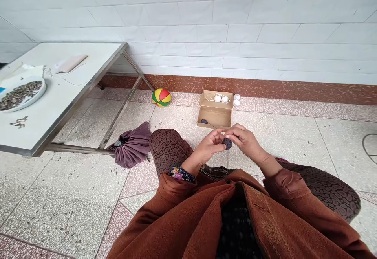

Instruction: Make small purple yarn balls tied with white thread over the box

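Between my two hands, above my lap, is a small ball of dark purple yarn (227,143). My left hand (209,146) grips it from the left, thumb below and fingers above. The fingers of my right hand (245,141) are pinched together at the top right of the ball; whether they hold the yarn's strand or the ball itself I cannot tell. In front of my hands lies an open cardboard box (214,122). Inside it sits another dark purple yarn ball (204,121), with a strand running toward my hands. White yarn balls (218,98) rest in the box's lid (206,102).
More white balls (236,100) lie right of the lid. A red, yellow and green ball (161,97) is by the wall. On the left stands a metal-framed table (88,70) with a plate (41,93) of seed-like pieces. A purple cloth bag (132,147) lies by its leg.
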`<state>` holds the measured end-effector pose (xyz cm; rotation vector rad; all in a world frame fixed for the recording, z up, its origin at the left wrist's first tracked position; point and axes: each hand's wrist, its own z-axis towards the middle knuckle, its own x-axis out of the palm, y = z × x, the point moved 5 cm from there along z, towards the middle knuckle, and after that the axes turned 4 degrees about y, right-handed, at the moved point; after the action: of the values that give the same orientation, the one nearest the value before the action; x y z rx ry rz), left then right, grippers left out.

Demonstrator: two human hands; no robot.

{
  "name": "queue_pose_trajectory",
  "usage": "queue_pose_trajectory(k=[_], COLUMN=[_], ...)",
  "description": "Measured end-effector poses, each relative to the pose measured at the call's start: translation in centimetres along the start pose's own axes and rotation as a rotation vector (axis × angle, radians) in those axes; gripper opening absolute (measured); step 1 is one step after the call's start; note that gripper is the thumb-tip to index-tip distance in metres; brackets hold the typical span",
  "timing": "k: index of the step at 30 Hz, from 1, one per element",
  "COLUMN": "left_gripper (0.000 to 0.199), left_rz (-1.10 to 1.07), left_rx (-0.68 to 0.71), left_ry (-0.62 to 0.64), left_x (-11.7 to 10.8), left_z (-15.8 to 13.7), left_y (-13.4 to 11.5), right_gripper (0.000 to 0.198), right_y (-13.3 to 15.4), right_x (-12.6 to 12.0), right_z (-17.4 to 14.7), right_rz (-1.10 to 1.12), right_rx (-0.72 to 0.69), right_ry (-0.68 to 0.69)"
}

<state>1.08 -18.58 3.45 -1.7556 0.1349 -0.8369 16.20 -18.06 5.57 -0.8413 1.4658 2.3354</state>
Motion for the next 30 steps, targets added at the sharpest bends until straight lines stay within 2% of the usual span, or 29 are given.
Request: queue_pose_trajectory(k=[3,6,10,14,17,19,24,27,30], left_gripper=[0.059,0.045,0.035,0.034,0.038,0.048,0.070,0.061,0.042], left_rz=[-0.075,-0.153,-0.230,-0.147,-0.024,0.014,-0.056,-0.148,-0.202], left_rx=[-0.008,-0.016,-0.009,-0.010,0.005,0.000,-0.024,-0.027,-0.020], left_ry=[0.015,-0.062,-0.242,-0.298,-0.262,-0.187,0.024,0.037,-0.053], left_x=[0.1,-0.4,-1.5,-1.7,-1.4,-0.9,0.3,0.3,-0.4], left_z=[-0.1,0.0,0.2,0.2,0.2,0.1,-0.3,-0.3,0.0], left_y=[0.0,0.1,0.4,0.8,0.7,0.6,0.2,0.1,0.2], right_gripper=[0.022,0.023,0.021,0.019,0.018,0.019,0.023,0.022,0.021], right_y=[-1.6,-2.4,-1.2,1.2,2.1,2.0,0.2,-1.0,-1.4], right_x=[0.8,1.7,2.2,2.0,1.0,0.2,-0.2,0.6,1.8], right_z=[-1.0,-2.3,-3.3,-2.9,-1.9,-1.1,-0.2,-1.1,-2.4], right_rz=[0.024,0.020,0.005,0.007,0.012,0.018,0.048,0.046,0.029], right_rx=[0.107,0.151,0.070,-0.061,-0.102,-0.088,-0.010,0.073,0.097], right_ry=[-0.080,-0.061,0.029,0.165,0.148,0.097,-0.032,-0.108,-0.094])
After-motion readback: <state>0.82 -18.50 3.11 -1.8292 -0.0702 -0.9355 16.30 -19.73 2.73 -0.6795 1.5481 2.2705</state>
